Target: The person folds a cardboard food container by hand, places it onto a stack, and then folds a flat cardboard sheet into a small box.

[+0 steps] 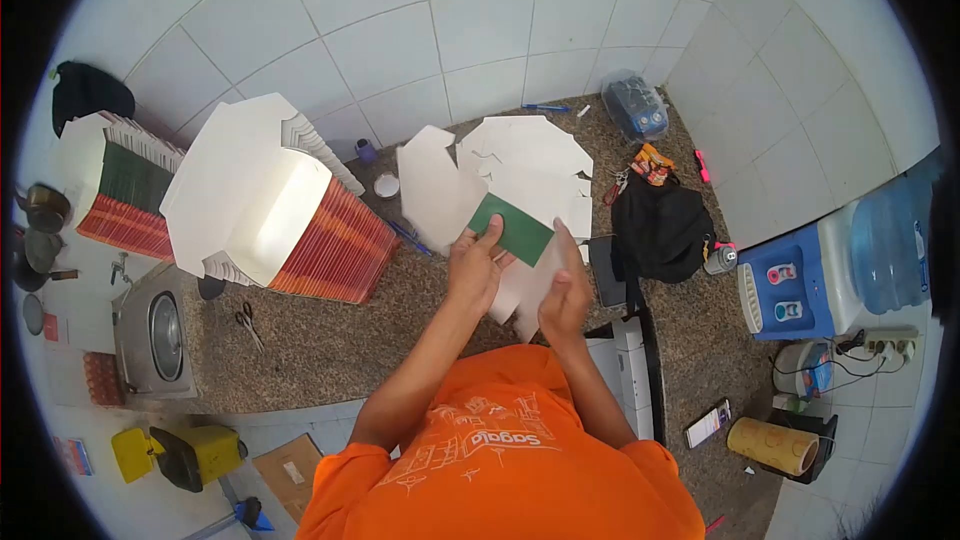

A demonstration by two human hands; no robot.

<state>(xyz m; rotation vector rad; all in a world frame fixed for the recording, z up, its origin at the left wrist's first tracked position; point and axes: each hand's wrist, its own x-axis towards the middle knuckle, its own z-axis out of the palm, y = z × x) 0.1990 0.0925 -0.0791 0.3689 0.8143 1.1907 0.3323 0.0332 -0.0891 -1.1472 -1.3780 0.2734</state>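
My left hand (475,268) grips a paper carton by its green panel (512,228), the thumb pressed on top and the fingers underneath. White flaps of paperboard spread out around the panel. My right hand (566,292) is beside the panel's right edge, fingers stretched out along a white side flap of the carton. Behind the carton lies a flat, unfolded white carton blank (525,155), with another white flap (432,180) to its left. The undersides of the flaps are hidden.
Nested red-sided cartons (325,245) stand at left, with another carton stack (125,185) behind. Scissors (249,326) lie on the granite counter (330,355). A black bag (660,225), dark phone-like slab (606,270) and water dispenser (790,285) are right; a sink (150,325) is far left.
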